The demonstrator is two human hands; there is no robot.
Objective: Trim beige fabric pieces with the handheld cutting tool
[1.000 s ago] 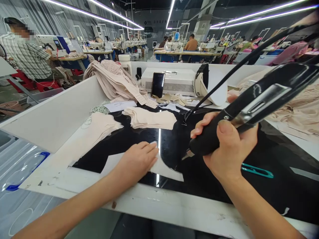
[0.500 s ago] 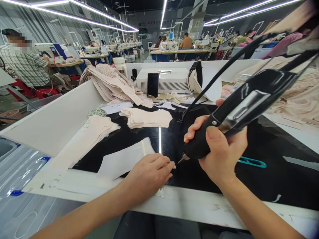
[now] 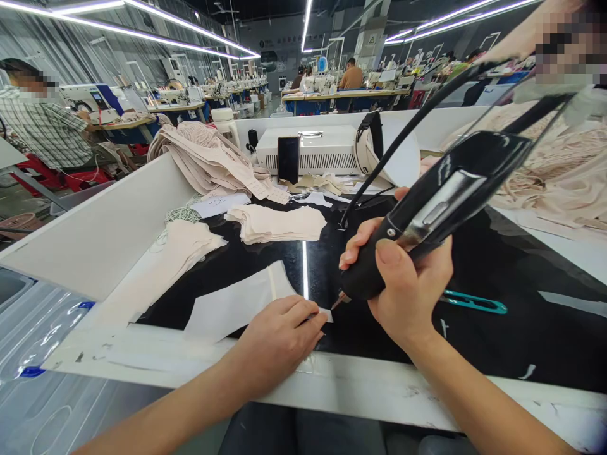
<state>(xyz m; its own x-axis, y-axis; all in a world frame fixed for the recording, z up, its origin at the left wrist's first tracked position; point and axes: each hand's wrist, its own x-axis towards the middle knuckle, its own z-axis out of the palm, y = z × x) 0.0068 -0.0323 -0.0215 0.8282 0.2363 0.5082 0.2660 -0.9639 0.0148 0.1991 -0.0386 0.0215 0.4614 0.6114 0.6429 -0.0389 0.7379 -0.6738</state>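
My right hand (image 3: pixel 403 284) is wrapped round the black handle of a corded cutting tool (image 3: pixel 441 202). The tool's metal tip points down at the right corner of a white fabric piece (image 3: pixel 237 303) that lies on the black glossy table top (image 3: pixel 497 335). My left hand (image 3: pixel 279 335) lies on that corner at the table's front edge, fingers together, pinching or pressing the cloth just left of the tip.
A stack of beige cut pieces (image 3: pixel 277 222) and another pile (image 3: pixel 184 243) lie further back. A teal thread snip (image 3: pixel 474 303) is to the right. A white machine (image 3: pixel 313 150) with a phone (image 3: pixel 288 159) leaning on it stands at the back. Loose beige fabric (image 3: pixel 554 177) heaps at the right. Other workers sit at sewing tables.
My left hand has slid the white piece toward the front edge and now pins its right corner. The tool has come down and left, so its tip is at that corner.
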